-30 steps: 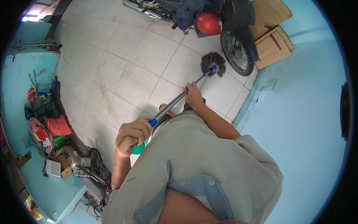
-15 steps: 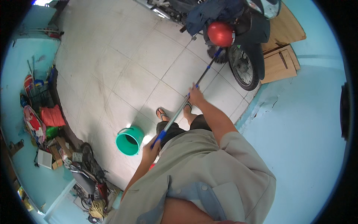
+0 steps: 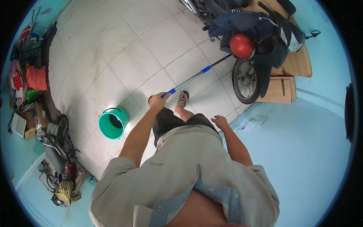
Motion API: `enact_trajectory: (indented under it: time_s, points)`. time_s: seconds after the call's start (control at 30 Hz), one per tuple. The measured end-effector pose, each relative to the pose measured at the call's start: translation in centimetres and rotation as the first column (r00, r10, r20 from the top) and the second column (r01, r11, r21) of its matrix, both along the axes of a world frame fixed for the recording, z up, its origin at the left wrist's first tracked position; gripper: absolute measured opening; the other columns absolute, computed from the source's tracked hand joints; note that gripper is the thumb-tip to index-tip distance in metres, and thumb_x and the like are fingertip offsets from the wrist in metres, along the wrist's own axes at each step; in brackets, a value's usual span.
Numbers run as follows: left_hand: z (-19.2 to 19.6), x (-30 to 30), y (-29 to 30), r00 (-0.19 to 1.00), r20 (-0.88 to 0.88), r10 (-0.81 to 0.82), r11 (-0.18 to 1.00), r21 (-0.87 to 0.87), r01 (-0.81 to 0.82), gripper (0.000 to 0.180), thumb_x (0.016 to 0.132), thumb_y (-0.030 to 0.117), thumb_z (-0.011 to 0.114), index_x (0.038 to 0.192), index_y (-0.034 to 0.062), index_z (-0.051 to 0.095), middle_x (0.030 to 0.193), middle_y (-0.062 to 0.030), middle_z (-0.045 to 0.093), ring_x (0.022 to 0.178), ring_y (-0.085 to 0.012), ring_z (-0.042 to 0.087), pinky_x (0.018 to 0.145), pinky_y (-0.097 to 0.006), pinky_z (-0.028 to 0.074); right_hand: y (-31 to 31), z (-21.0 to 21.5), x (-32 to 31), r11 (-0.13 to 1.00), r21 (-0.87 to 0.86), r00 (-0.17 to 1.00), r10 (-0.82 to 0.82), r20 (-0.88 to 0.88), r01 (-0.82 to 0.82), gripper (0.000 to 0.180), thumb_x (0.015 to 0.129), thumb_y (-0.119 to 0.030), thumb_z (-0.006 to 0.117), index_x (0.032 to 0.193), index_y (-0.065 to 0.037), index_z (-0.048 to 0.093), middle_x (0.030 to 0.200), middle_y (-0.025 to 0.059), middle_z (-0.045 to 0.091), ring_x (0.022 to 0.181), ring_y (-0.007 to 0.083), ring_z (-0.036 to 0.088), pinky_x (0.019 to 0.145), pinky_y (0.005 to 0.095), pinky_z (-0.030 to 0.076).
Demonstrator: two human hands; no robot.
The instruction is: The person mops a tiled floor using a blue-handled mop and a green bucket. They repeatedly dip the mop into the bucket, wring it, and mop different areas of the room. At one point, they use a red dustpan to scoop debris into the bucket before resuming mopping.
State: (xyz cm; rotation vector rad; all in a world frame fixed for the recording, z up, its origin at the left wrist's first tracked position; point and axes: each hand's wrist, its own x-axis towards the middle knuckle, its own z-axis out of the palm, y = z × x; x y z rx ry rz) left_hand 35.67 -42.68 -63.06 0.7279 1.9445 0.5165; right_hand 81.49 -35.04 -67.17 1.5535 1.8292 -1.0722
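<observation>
Round green plastic bucket (image 3: 113, 123) on glossy pale floor tiles (image 3: 124, 56), left hand (image 3: 159, 101) closed around the end of a slim metal mop pole (image 3: 196, 75) with blue grips, right hand (image 3: 220, 122) empty, fingers loosely spread, pole slanting under parked motorbike (image 3: 261, 45).

Left wall clutter: a red bag or sack (image 3: 36, 77) slumped against the pile, a green packet-like bundle (image 3: 31, 94) just below it, too small to make out further. Lower down, a flat white rectangular box or panel (image 3: 18, 125) lies tilted beside small brown cardboard boxes (image 3: 32, 123); near them a small grey plate with dark markings (image 3: 52, 129), like a tag. No screens or wall signs visible
</observation>
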Motion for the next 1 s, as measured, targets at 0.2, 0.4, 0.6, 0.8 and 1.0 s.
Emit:
enact_trajectory:
  time_s: [0.2, 0.4, 0.6, 0.8, 1.0]
  points:
    - [10.9, -13.1, -16.2, 0.971, -0.236, 0.034, 0.997, 0.074, -0.017, 0.041, 0.096, 0.043, 0.076, 0.116, 0.0075, 0.078, 0.091, -0.0191, 0.076, 0.077, -0.0282, 0.073, 0.074, -0.038, 0.056, -0.3, -4.2, -0.4, 0.761, -0.030, 0.759, 0.648, 0.064, -0.648, 0.057, 0.093, -0.052, 0.070, 0.130, -0.009, 0.073, 0.113, 0.0192, 0.076, 0.095, 0.0330, 0.074, 0.085, 0.0427, 0.059]
    - [30.5, -21.6, -34.0, 0.886, -0.464, -0.003, 0.948, -0.284, -0.146, 0.033, 0.093, 0.033, 0.077, 0.107, 0.0033, 0.078, 0.083, -0.0157, 0.072, 0.072, -0.0234, 0.069, 0.071, -0.037, 0.053, -1.5, 2.3, -25.9, 0.998, -0.015, 0.966, 0.051, -0.252, -0.056, 0.074, 0.076, -0.051, 0.086, 0.124, 0.003, 0.071, 0.115, 0.0271, 0.073, 0.122, 0.0396, 0.066, 0.106, 0.0458, 0.051]
    - [40.8, -20.5, -42.0, 0.852, -0.511, 0.116, 0.930, -0.245, -0.273, 0.028, 0.089, 0.020, 0.083, 0.105, -0.0019, 0.079, 0.075, -0.0099, 0.073, 0.066, -0.0129, 0.060, 0.066, -0.034, 0.051, -14.4, 2.0, -47.6, 0.854, -0.029, 0.712, 0.413, -0.568, -0.519, 0.106, 0.075, -0.026, 0.089, 0.164, -0.029, 0.030, 0.167, 0.0340, 0.024, 0.129, 0.0519, 0.059, 0.102, 0.0537, 0.055]
    - [33.0, -16.7, -40.0, 0.854, -0.318, 0.412, 0.863, -0.166, -0.477, 0.026, 0.093, 0.021, 0.081, 0.106, -0.0011, 0.079, 0.071, -0.0044, 0.068, 0.067, -0.0093, 0.055, 0.061, -0.031, 0.047, -16.0, -7.2, -44.6, 0.696, 0.376, 0.589, 0.718, -0.370, -0.612, 0.054, 0.094, -0.016, 0.061, 0.148, -0.017, 0.056, 0.155, 0.0319, 0.042, 0.128, 0.0464, 0.060, 0.105, 0.0513, 0.052]
    - [25.5, -14.3, -21.7, 0.906, -0.164, 0.390, 0.921, 0.072, -0.384, 0.031, 0.096, 0.021, 0.077, 0.119, -0.0001, 0.076, 0.087, -0.0185, 0.076, 0.070, -0.0129, 0.064, 0.070, -0.032, 0.055, 2.6, -5.8, -44.4, 0.978, 0.195, 0.992, -0.046, -0.120, 0.069, 0.065, 0.104, -0.040, 0.050, 0.154, 0.000, 0.040, 0.161, 0.0307, 0.037, 0.136, 0.0444, 0.055, 0.113, 0.0500, 0.047]
